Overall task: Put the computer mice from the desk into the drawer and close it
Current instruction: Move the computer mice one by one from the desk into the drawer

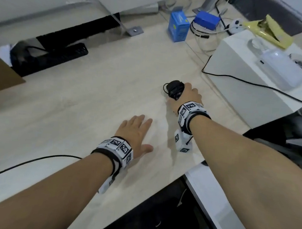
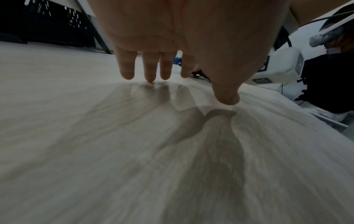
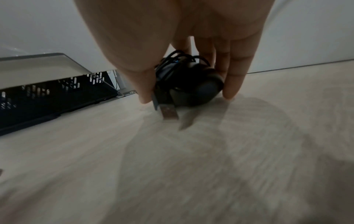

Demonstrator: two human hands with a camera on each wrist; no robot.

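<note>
Right hand closes thumb and fingers round the black mouse, right of centre in the head view, on the pale surface. Left hand lies flat, fingers spread, holding nothing.

Judgement: the lift is in hand. Best to grip the body together with the wound cord, so the loops do not slip, and keep the loose USB plug clear of the drawer edge.

Mouse: small, matt black, cord wrapped round it, plug dangling at the bottom.
</note>
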